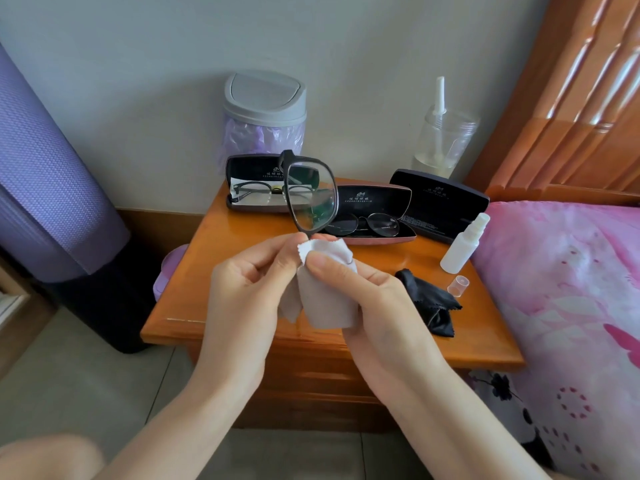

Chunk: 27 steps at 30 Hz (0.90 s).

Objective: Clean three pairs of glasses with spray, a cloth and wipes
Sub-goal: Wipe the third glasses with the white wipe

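Dark-framed glasses [311, 194] stand on end above the wooden nightstand [221, 299], one lens up. My left hand [249, 282] pinches them at the lower end. My right hand [360, 289] grips a pale grey cloth [329, 303] wrapped over the lower lens, thumb on top. A second pair [263, 192] lies in an open black case [239, 174] at the back. A round-lensed third pair [367, 225] lies in an open pink case [377, 202]. The white spray bottle [464, 245] stands at the right, its clear cap [458, 286] off beside it.
A black cloth [433, 306] lies crumpled on the nightstand's right side. Behind stand an empty open black case [440, 202], a small lidded bin [265, 112] and a clear jar [445, 140]. A pink bedspread [568, 306] borders the right, a purple rolled mat [45, 174] the left.
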Tool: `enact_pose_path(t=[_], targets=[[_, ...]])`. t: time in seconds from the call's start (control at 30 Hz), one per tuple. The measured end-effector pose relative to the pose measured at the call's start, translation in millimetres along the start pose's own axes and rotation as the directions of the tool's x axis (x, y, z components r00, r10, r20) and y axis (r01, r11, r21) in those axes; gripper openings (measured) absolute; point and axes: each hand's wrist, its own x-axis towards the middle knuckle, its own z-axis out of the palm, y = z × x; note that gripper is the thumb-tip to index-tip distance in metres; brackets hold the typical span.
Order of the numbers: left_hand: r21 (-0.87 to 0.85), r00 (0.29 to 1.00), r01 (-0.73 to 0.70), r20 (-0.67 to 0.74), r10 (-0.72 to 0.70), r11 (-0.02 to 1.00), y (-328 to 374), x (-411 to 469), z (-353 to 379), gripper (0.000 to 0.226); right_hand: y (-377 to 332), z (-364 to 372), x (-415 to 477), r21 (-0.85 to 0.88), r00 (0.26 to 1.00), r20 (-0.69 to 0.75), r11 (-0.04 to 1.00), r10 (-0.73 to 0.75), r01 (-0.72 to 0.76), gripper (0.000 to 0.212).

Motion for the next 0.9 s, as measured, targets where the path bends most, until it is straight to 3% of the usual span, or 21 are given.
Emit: enact_pose_path(t=[0.27,0.63,0.9], targets=[[0.002,1.0,0.014,-0.018,-0.014,1.0,-6.4,-0.9,-2.4,0.029,-4.4,-5.2,1.6,-0.178,0.999,0.04,0.984,0.022,-0.014,0.04],[-0.031,0.999,0.012,-0.044,-0.013,0.999,-6.4,-2.9,0.4,0.023,-7.3,-8.3,2.4,-0.223,1.0,-0.012,0.975,-0.002,-0.001,0.043],[0.003,1.0,0.012,0.005,-0.012,1.0,-8.5,-2.1,0.3,0.041,-1.2,-2.6,-1.7,-0.063,0.998,0.012,0.996,0.059,-0.058,0.033]])
